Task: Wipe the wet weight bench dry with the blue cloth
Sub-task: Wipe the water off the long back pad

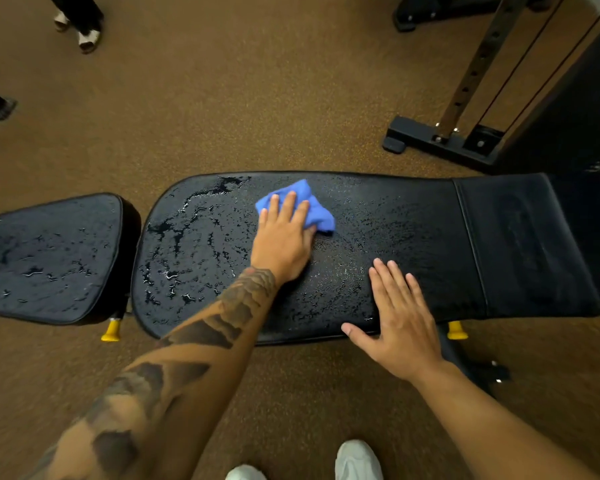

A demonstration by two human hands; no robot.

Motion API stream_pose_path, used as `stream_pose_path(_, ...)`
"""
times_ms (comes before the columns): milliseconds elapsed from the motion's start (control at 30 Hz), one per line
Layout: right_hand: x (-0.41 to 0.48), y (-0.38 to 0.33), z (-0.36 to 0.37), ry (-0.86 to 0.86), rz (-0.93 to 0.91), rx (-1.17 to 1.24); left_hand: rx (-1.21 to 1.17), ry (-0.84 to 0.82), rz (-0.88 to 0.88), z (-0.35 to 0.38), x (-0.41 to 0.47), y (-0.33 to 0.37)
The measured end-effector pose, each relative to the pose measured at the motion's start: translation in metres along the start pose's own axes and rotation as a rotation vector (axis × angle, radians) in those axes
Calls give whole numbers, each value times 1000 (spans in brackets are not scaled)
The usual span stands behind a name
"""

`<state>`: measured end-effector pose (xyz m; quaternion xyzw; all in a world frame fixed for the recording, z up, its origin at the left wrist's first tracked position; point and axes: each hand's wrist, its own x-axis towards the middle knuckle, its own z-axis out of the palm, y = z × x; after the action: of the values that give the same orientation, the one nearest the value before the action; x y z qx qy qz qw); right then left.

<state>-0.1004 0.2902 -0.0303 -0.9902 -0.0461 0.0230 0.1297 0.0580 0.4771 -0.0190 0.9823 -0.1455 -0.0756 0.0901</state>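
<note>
Tattooed forearm (194,341) nearest: left hand (284,237), fingers flat, presses blue cloth (314,206) on weight bench tabletop (430,237) centre, right hand (400,317) open, bracing near edge; recommended: firm overlapping strokes leftward toward pooled water (187,244).

The left hand (284,244) hides part of the blue cloth (312,206); the left edge cuts the seat pad (49,258).

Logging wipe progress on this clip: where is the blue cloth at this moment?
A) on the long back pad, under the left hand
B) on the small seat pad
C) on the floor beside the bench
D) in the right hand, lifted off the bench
A: the left hand presses the blue cloth onto the long back pad, while the right hand rests bare near that pad's near edge and the seat pad carries only water.
</note>
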Motion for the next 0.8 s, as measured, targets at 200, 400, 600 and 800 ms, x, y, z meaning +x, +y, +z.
stream_pose_path(200,0,0,-1,-26,2,-8,-81,45,-82,9,-95,-9)
stream_pose_path(400,1,3,4,10,-2,28,-98,-46,93,30,-115,65)
stream_pose_path(600,1,2,4,17,15,8,-53,-71,45,15,-36,46)
stream_pose_path(800,0,2,1,-27,6,-16,-123,11,-183,10,-105,-22)
